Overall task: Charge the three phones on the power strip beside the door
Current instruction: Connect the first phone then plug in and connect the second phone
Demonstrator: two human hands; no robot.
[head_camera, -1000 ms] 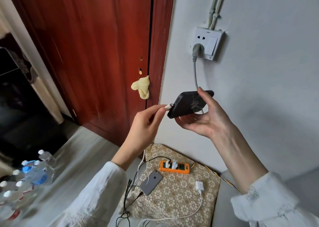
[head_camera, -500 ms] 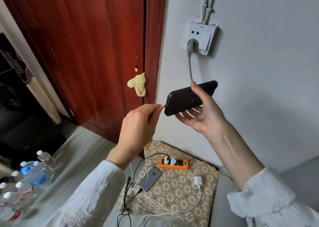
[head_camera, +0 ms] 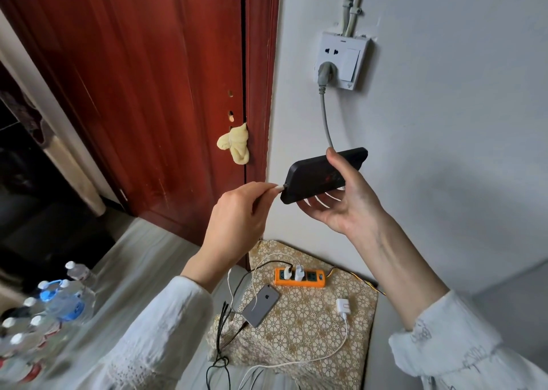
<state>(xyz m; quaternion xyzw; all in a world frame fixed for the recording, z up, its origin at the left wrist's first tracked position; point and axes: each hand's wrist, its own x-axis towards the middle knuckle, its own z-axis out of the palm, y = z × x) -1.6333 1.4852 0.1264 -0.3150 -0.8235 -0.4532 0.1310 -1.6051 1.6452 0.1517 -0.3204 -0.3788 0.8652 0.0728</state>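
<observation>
My right hand grips a black-cased phone in mid-air in front of the wall, held level. My left hand pinches a white cable plug whose tip sits at the phone's left end. Below, an orange power strip lies on a patterned cushion with two white chargers plugged in. A grey phone lies face down on the cushion with a cable attached. A third white charger lies loose on the cushion to the right, its cable trailing off the front.
A red wooden door stands to the left with a yellow cloth stuffed at its lock. A wall socket holds a grey plug and cord. Several water bottles stand at lower left. Black and white cables hang off the cushion.
My left hand has brought the plug against the phone's end. My right hand has turned the phone more level.
</observation>
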